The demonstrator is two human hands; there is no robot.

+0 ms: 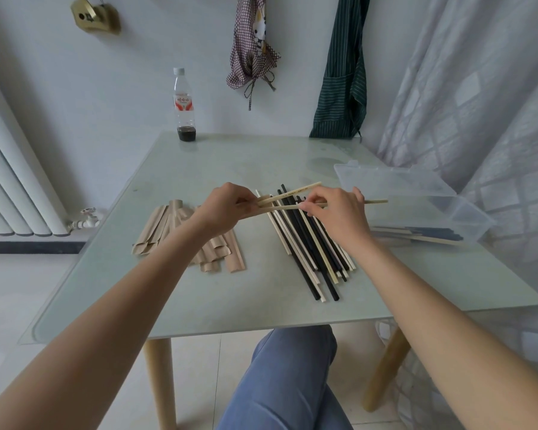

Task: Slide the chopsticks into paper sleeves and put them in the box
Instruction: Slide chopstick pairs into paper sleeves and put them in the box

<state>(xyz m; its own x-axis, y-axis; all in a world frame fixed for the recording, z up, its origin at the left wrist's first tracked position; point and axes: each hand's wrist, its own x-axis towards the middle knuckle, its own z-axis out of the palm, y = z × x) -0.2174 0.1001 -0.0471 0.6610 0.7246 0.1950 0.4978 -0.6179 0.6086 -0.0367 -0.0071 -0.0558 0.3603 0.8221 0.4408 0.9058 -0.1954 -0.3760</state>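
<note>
Sitting at the glass tabletop (261, 156), a person holds two pale chopsticks (288, 206) crossed above the loose pile of black and pale chopsticks (311, 249). The left hand (227, 209) pinches their near ends together with what looks like a tan paper sleeve (264, 200), fingers curled tight in its grip. The right hand (336, 212) pinches the lower chopstick at mid-length between thumb and fingertips. A heap of paper sleeves (168, 234) lies under the left wrist. The clear plastic box (416, 200) stands open at the right edge, several chopsticks already lying inside. A water bottle (185, 107) stands far back.
</note>
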